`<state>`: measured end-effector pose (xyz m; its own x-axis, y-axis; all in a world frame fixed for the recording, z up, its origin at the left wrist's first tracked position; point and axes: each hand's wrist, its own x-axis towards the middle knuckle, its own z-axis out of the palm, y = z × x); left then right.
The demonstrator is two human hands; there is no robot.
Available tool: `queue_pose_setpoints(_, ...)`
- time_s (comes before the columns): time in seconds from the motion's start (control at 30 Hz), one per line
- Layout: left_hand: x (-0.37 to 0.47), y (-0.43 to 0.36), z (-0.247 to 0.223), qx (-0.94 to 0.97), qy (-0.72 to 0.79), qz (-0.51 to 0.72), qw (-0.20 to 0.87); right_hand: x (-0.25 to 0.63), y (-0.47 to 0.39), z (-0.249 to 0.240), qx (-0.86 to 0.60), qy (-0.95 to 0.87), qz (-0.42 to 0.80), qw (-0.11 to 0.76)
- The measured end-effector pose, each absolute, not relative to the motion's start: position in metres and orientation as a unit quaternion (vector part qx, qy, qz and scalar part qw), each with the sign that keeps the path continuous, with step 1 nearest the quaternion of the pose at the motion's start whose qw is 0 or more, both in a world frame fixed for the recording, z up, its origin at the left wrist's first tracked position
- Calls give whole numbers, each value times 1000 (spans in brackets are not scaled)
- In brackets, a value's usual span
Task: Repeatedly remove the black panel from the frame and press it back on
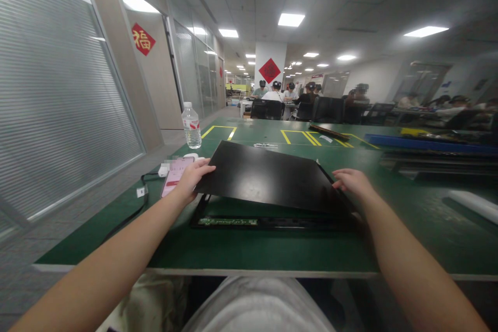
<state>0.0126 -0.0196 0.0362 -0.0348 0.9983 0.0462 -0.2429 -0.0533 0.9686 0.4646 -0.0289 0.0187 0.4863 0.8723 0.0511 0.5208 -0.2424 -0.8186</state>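
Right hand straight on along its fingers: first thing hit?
Right hand: probably the right side of the black frame, then the glossy black panel. Fingers may already touch; depth is unclear.

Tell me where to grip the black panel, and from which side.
Probably its left and right edges, one hand from each side: the black panel is thin, flat and tilted over the frame, left end raised, where the left hand grips.

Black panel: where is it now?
In head view, centre: the black panel slants over the frame, between the left hand, gripping its left edge, and the right hand.
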Motion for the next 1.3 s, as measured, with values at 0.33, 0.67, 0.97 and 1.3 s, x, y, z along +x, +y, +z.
queue_pose_setpoints(0.33, 10, -17, 36, 452, 470, 552, 520, 461, -33, 24, -771, -452, 226, 387)
queue_pose_setpoints(0.67, 14, -20, 36, 435, 479, 548, 531, 462, -35, 27, -775, -458, 205, 384)
queue_pose_setpoints(0.97, 15, -21, 35, 440, 479, 523, 550, 465, -35, 24, -774, -459, 205, 385)
queue_pose_setpoints(1.3, 16, -22, 33, 452, 472, 513, 557, 474, -28, 18, -775, -478, 198, 362)
